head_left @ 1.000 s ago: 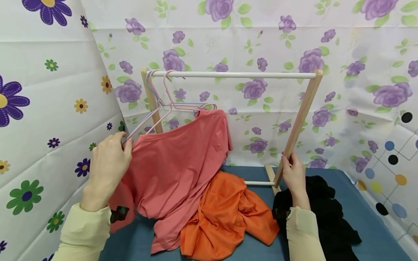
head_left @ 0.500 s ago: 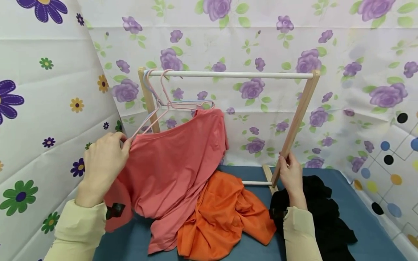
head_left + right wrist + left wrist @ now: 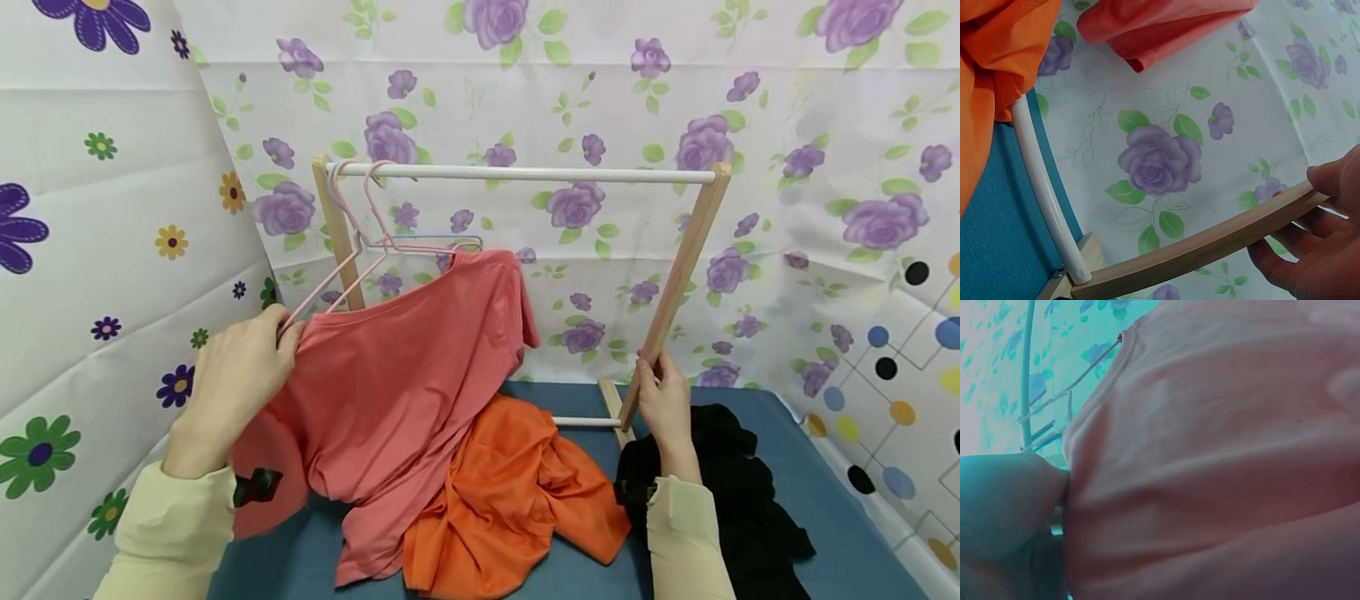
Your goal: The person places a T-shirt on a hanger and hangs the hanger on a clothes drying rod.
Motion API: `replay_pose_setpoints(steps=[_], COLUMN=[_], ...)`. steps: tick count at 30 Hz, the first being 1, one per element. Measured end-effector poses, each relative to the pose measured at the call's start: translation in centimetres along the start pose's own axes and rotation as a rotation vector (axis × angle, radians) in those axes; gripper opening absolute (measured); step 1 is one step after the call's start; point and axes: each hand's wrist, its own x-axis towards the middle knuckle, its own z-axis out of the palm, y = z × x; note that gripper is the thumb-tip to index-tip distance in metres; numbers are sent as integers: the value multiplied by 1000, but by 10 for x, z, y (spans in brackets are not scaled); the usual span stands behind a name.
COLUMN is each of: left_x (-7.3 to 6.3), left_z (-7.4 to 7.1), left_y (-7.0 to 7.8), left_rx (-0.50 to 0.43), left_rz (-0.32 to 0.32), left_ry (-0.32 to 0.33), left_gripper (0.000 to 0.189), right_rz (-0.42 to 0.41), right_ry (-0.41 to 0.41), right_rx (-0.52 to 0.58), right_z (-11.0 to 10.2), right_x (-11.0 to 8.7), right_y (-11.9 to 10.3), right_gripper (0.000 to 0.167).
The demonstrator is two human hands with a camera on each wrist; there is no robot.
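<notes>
A pink T-shirt [image 3: 405,358] hangs slanted from a pink hanger [image 3: 372,196] at the left end of a clothes rack's white bar [image 3: 525,174]. My left hand [image 3: 236,367] grips the near end of a hanger beside the shirt's shoulder; the fingertips are partly hidden. Another pink hanger [image 3: 337,185] and part of a bluish one [image 3: 442,237] show close by. In the left wrist view the shirt [image 3: 1210,456] fills most of the picture. My right hand [image 3: 667,400] holds the rack's right wooden post [image 3: 675,283] low down, fingers around the wood [image 3: 1204,250] in the right wrist view.
An orange garment [image 3: 510,500] lies crumpled under the shirt, over the rack's lower white bar [image 3: 587,422]. Black clothing [image 3: 742,500] lies behind my right forearm on the blue tabletop [image 3: 780,417]. Flowered sheets [image 3: 480,100] stand close behind and at both sides.
The whole scene has slid slightly left in the head view. The shirt's far shoulder has swung a little right relative to the rack. Both hands keep their holds.
</notes>
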Motion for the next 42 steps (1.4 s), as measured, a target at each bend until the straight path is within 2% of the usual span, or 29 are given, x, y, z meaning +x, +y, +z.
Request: replay_pose_setpoints(steps=[4,6,15,27,35,42], left_x=[-2,-1,-5,-6,-5,-9], left_z=[5,6,11,12,7,1], left_y=[-3,-5,-7,-5,-7,-9], left_rx=[-50,-62,-50,-32,-38,-29], left_rz=[-15,-9,37,71,69,30], left_ry=[-38,-25,158,393,433,435], left_gripper=[29,31,25,30,30,31], right_rz=[-1,0,-2,23,11,-1], right_ry=[4,2,1,-22,-16,-11], right_rx=[-11,-10,-16,-8,-15,-15], right_z=[-1,-1,1,0,0,0], right_x=[0,-1,-1,-2,-2,-2], right_y=[1,1,-1,-2,-1,0], right_gripper=[36,36,36,41,39,38])
